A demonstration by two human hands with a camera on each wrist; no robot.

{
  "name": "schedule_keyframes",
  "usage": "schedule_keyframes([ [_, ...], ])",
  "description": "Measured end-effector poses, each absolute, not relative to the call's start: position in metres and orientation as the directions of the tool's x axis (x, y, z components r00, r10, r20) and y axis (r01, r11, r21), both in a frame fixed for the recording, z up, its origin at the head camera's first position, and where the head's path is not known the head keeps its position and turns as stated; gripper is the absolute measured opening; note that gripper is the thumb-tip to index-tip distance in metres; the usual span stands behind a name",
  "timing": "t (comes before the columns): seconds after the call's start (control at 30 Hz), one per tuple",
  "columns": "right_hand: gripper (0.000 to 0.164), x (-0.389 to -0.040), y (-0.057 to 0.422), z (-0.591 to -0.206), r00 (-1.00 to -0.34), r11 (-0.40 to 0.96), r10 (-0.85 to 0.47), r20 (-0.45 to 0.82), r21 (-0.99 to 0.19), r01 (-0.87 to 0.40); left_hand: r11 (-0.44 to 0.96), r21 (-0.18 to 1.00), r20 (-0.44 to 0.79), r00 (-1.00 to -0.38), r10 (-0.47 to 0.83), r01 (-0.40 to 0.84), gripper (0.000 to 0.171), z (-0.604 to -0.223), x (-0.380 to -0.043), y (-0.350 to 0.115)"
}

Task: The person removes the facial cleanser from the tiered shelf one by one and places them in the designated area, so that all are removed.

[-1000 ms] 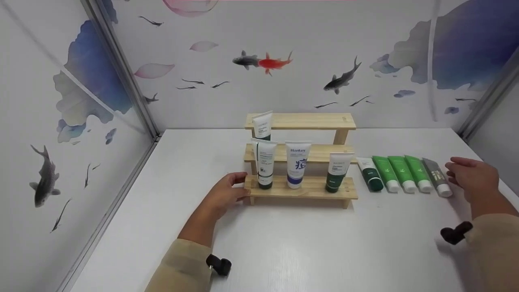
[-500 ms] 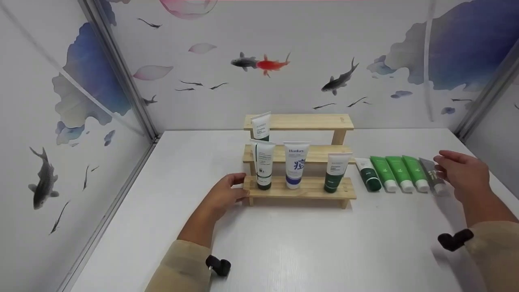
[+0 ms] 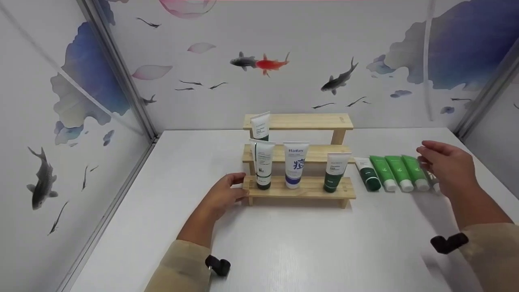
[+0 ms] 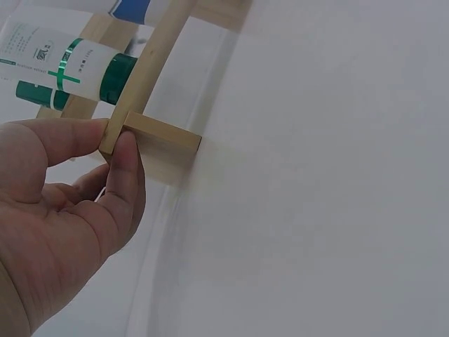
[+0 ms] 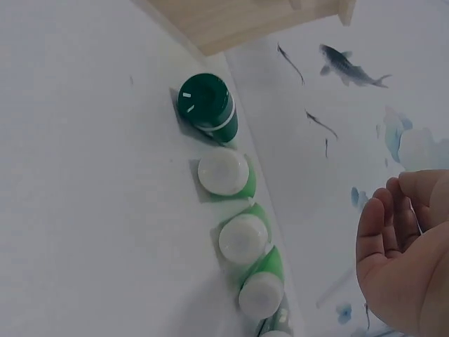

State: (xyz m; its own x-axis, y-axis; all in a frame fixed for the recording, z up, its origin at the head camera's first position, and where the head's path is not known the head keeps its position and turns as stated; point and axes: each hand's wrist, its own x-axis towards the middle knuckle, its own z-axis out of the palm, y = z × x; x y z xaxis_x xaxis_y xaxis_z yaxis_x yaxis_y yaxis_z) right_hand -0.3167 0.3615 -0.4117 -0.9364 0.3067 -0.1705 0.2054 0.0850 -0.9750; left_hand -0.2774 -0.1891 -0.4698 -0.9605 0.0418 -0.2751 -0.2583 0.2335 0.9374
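My left hand [image 3: 221, 198] pinches the left end of the lowest step of a wooden three-step rack [image 3: 312, 121]; in the left wrist view, thumb and fingers [image 4: 125, 165] clasp the board's corner. That step bears a white tube with a dark green cap [image 3: 264, 162], a white-and-blue tube [image 3: 296, 160] and a white-and-green tube [image 3: 336, 172]. Another white tube [image 3: 260, 123] stands farther back, its base hidden. My right hand [image 3: 454, 168] hovers, fingers loosely bent and holding nothing, above the right end of a row of lying tubes. Beneath it a grey tube [image 3: 434, 182] is mostly covered.
Right of the rack lie a white-and-dark-green tube [image 3: 368, 174] and three green tubes with white caps, the nearest to the rack being this green tube [image 3: 382, 172]. Printed walls bound the white table [image 3: 284, 243] at the back and sides.
My right hand has moved leftward and slightly farther back, from beside the grey tube to above it and the adjoining green tube. The left hand keeps its hold on the rack.
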Motion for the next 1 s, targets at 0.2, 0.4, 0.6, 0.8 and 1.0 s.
schedule_keyframes([
  [0.2,0.024,-0.305,0.328,-0.396,-0.973,0.033,0.218,-0.075,-0.996,0.084,0.236,0.938,-0.270,-0.962,0.035,-0.254,0.062,-0.470,-0.278,-0.189],
  [0.4,0.028,-0.295,0.297,-0.378,-0.986,0.039,0.164,0.016,-0.999,-0.010,0.223,0.942,-0.266,-0.963,0.035,-0.252,0.063,-0.469,-0.277,-0.189],
  [0.6,0.036,-0.289,0.267,-0.361,-0.989,0.108,0.139,0.054,-0.993,-0.040,0.224,0.943,-0.261,-0.965,0.036,-0.247,0.062,-0.468,-0.277,-0.189],
  [0.8,0.039,-0.286,0.242,-0.350,-0.995,0.102,0.083,0.061,-0.993,-0.053,0.229,0.939,-0.271,-0.962,0.033,-0.256,0.062,-0.467,-0.276,-0.190],
  [1.0,0.045,-0.287,0.214,-0.339,-0.993,0.148,0.061,0.098,-0.985,-0.088,0.228,0.939,-0.273,-0.961,0.035,-0.259,0.062,-0.467,-0.277,-0.189],
])
